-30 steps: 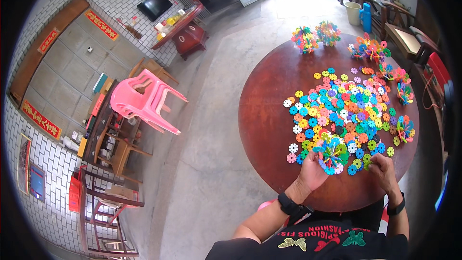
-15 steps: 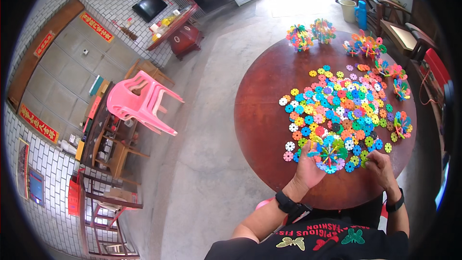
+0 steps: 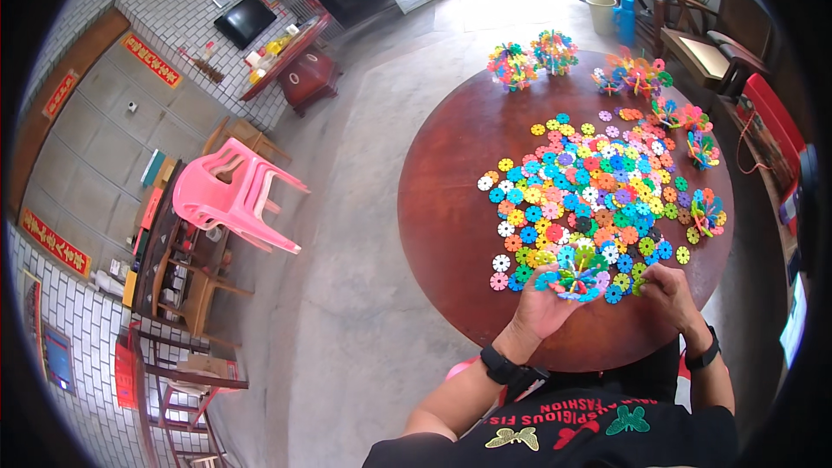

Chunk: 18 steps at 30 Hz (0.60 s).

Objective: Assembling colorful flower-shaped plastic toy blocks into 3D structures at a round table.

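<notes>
My left hand [image 3: 539, 312] is closed around the lower left side of a half-round cluster of interlocking plastic discs [image 3: 579, 277], with green, orange, blue and white pieces fanning outward. It is held just above the near edge of a loose pile. To its right, my right hand [image 3: 674, 295] has its fingers curled in a pinch. At those fingertips shows a yellow-green notched disc [image 3: 639, 277], partly covered by the fingers. Many loose, multicoloured notched discs [image 3: 598, 182] lie spread over the round brown table [image 3: 451, 173].
Finished disc balls [image 3: 555, 52] stand at the table's far edge, and smaller disc clusters [image 3: 708, 215] line its right side. Stacked pink plastic chairs [image 3: 230, 195] stand on the floor to the left. Wooden armchairs [image 3: 706, 48], a blue flask [image 3: 625, 20] and a pale bucket [image 3: 601, 14] are far right.
The whole scene has shifted slightly left in the view. The cluster in my left hand appears tilted a little differently; my right hand keeps its pinch beside it.
</notes>
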### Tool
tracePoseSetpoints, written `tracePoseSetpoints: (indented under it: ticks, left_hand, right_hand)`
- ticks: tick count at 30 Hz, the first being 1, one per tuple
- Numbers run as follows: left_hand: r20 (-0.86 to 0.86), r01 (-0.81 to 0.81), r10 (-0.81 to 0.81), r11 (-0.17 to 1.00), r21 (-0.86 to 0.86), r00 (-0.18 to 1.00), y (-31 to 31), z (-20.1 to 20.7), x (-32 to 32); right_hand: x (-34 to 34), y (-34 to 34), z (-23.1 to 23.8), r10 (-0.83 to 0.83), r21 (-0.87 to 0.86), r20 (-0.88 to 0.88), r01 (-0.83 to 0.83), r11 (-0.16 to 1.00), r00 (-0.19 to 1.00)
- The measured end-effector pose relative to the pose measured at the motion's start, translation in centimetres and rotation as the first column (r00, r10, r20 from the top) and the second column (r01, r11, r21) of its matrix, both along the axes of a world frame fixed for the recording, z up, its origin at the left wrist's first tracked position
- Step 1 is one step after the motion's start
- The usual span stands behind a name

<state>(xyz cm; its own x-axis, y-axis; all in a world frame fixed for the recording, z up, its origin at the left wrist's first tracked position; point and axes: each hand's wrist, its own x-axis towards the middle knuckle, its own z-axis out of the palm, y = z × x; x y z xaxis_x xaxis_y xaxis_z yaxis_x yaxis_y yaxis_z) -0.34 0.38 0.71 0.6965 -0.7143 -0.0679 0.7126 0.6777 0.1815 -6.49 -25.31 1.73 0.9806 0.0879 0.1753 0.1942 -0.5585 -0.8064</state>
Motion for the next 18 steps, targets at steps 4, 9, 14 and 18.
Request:
tracePoseSetpoints:
  ticks: [4,9,14,18]
  left_hand:
    - [-0.042,0.004,-0.001,0.998,0.067,0.999,-0.6,2.3,-0.7]
    - [0.041,-0.024,0.023,0.999,0.035,0.999,-0.3,0.0,-0.6]
    - [0.065,-0.144,0.139,0.986,0.08,0.988,-0.9,0.6,-0.8]
    - [0.105,-0.083,0.076,0.995,0.062,0.992,-0.8,-0.7,-0.4]
  right_hand:
    - [-0.2,0.0,-0.3,-0.015,0.053,-0.006,0.016,0.998,1.0]
    - [-0.1,0.1,-0.9,0.007,0.106,-0.036,-0.003,0.994,0.999]
    - [-0.1,0.3,-0.8,0.012,0.114,-0.018,-0.009,0.993,1.0]
    - [0.2,0.4,-0.5,0.038,0.01,0.045,-0.039,0.999,0.998]
